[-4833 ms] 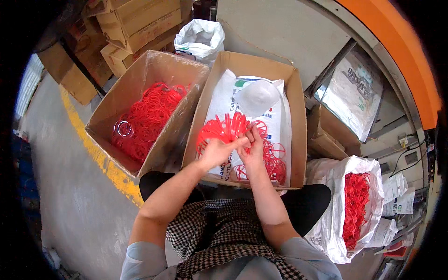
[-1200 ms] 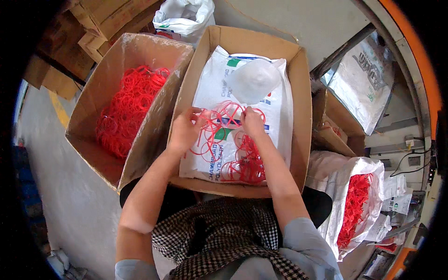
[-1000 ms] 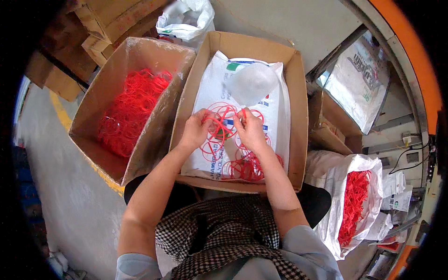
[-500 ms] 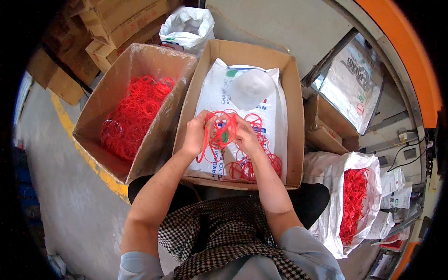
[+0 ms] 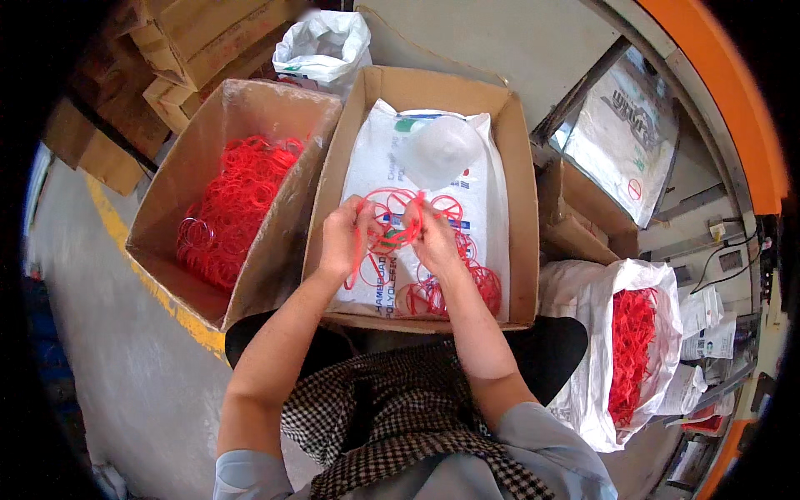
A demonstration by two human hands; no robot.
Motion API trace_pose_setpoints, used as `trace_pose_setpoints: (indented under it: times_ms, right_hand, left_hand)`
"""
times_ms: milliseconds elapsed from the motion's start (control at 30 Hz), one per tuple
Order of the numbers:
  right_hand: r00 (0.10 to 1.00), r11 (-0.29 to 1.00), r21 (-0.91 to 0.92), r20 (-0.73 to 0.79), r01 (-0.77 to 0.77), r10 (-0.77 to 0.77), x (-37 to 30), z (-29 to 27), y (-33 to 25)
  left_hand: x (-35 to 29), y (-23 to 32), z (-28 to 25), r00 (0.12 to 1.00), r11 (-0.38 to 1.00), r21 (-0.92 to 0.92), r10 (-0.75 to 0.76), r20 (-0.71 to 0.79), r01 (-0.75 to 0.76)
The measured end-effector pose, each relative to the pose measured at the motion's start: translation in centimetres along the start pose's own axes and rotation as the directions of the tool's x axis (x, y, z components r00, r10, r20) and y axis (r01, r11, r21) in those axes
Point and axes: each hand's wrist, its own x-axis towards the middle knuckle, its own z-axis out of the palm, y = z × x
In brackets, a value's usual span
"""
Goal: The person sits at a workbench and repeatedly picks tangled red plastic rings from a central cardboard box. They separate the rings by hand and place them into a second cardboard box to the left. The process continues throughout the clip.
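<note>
My left hand and my right hand are both closed on thin red plastic rings, which hang between them and loop over the fingers. Both hands are above the middle of a shallow cardboard box. A printed white sack lies flat in that box. More red rings rest on it near my right wrist. Beyond my hands sits a round, whitish translucent piece; its exact kind I cannot tell.
A deeper cardboard box at the left holds a heap of red rings. On the right stands a white sack full of red plastic bits. Another white sack is at the back, beside stacked cartons.
My hands have moved slightly apart, and the rings between them are drawn out sideways. The whole view has shifted a little.
</note>
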Motion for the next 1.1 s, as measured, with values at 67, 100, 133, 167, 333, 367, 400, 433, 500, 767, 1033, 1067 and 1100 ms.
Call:
trace_pose_setpoints:
  times_ms: [67, 100, 133, 167, 333, 367, 400, 433, 500, 767, 1033, 1067, 1100]
  right_hand:
    - [0.982, 0.984, 0.18, -0.19, 0.017, 0.018, 1.3, -1.4, 1.0]
    - [0.959, 0.963, 0.266, -0.28, 0.035, 0.042, 1.8, -1.4, 1.2]
    - [0.894, 0.887, 0.458, -0.421, 0.063, 0.154, 2.4, -0.4, 1.5]
    - [0.881, 0.818, 0.575, -0.402, 0.03, 0.25, 3.0, -0.7, 2.2]
    - [0.818, 0.918, 0.396, -0.533, 0.018, 0.214, 8.3, -11.1, 9.1]
    - [0.759, 0.968, 0.251, -0.631, 0.004, 0.161, 9.8, -14.6, 10.2]
    - [0.748, 0.994, -0.082, -0.664, -0.068, -0.004, 11.1, -18.2, 10.9]
    - [0.75, 0.905, -0.401, -0.641, -0.143, -0.165, 12.3, -21.4, 11.2]
    - [0.789, 0.569, -0.789, -0.495, -0.232, -0.364, 13.7, -22.0, 11.8]
    - [0.993, -0.194, -0.974, -0.116, -0.118, -0.026, 15.9, -12.7, 9.8]
    - [0.974, 0.912, -0.409, 0.197, -0.024, 0.114, 11.6, -7.6, 5.2]
    - [0.952, 0.972, -0.217, 0.272, -0.085, 0.144, 9.8, -5.3, 3.3]
    - [0.932, 0.983, -0.151, 0.329, -0.107, 0.152, 8.0, -3.4, 1.5]
  left_hand:
    - [-0.3, 0.8, 0.2, 0.994, 0.949, -0.309, -0.025, 0.106, 0.057]
    - [-0.5, 0.9, 0.1, 0.987, 0.888, -0.45, -0.027, 0.159, 0.097]
    - [-0.5, 0.4, -0.5, 0.947, 0.885, -0.445, 0.012, 0.321, 0.14]
    - [-1.1, 0.3, -0.1, 0.944, 0.899, -0.432, 0.084, 0.318, 0.065]
    - [-4.6, 5.5, -0.1, 0.706, 0.68, 0.255, 0.542, 0.455, -0.687]
    - [-4.0, 3.9, -0.3, 0.878, 0.859, 0.215, 0.416, 0.237, -0.465]
    - [-2.7, 2.2, -0.6, 0.974, 0.968, 0.106, 0.225, 0.031, -0.227]
    - [-0.8, 3.5, -1.5, 0.989, 0.841, -0.536, -0.005, -0.146, -0.074]
    - [2.4, 2.3, -4.9, 0.943, 0.436, -0.881, -0.331, 0.03, 0.181]
    - [2.6, 0.3, -6.4, 0.973, 0.429, -0.876, -0.165, 0.163, 0.219]
    - [3.7, -0.7, -6.1, 0.873, 0.803, -0.465, -0.474, -0.116, 0.374]
    - [3.6, -1.6, -6.1, 0.87, 0.844, -0.396, -0.458, -0.184, 0.361]
    - [3.6, -1.9, -5.9, 0.871, 0.881, -0.324, -0.429, -0.238, 0.345]
